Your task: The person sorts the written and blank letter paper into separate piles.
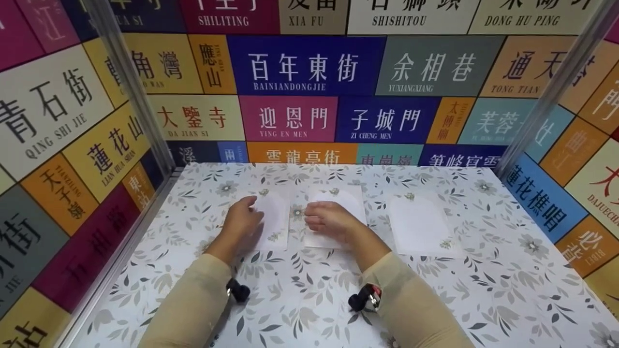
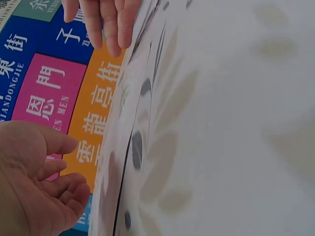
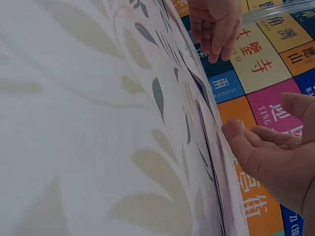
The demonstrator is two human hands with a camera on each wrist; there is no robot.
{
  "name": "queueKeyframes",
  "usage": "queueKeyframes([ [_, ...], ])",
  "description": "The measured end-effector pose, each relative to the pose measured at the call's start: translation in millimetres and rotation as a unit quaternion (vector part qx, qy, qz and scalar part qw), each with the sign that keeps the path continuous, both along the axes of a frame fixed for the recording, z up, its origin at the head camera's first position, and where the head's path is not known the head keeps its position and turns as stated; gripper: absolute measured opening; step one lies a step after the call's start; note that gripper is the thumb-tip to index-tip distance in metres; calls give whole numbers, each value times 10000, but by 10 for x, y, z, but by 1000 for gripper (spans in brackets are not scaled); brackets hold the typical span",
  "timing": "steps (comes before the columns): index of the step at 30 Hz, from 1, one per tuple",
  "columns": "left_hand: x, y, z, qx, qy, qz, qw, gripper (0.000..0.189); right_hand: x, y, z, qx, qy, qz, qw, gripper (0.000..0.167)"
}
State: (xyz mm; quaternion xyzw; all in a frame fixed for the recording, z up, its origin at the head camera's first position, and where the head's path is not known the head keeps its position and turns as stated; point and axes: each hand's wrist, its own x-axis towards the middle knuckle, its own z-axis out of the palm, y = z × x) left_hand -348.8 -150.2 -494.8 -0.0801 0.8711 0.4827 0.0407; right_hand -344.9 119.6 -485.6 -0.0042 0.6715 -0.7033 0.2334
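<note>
Three white sheets of paper with small floral corner prints lie in a row on the patterned tabletop. My left hand (image 1: 242, 221) hovers over the left edge of the left sheet (image 1: 275, 217), its fingers loosely bent around nothing. Over the middle sheet (image 1: 350, 198) is my right hand (image 1: 331, 218), which covers part of it; its fingers are relaxed and hold nothing. The right sheet (image 1: 420, 224) lies apart from both hands. In the left wrist view the left hand (image 2: 44, 182) is loosely curled above the table. The right wrist view shows the right hand (image 3: 275, 147) with slack fingers.
A white cloth with grey and beige leaves covers the table (image 1: 300, 299). Colourful panels with place names (image 1: 304, 65) stand behind and at both sides. Clear upright posts (image 1: 138, 96) rise at the table's far corners. Each wrist wears a small black device (image 1: 238, 291).
</note>
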Motion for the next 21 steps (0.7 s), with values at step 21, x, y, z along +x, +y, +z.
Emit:
queueKeyframes([
  [21,-15,1064,25,495,-53,-499,9975,63,13,847,21,268,-184,-727,9968,57],
])
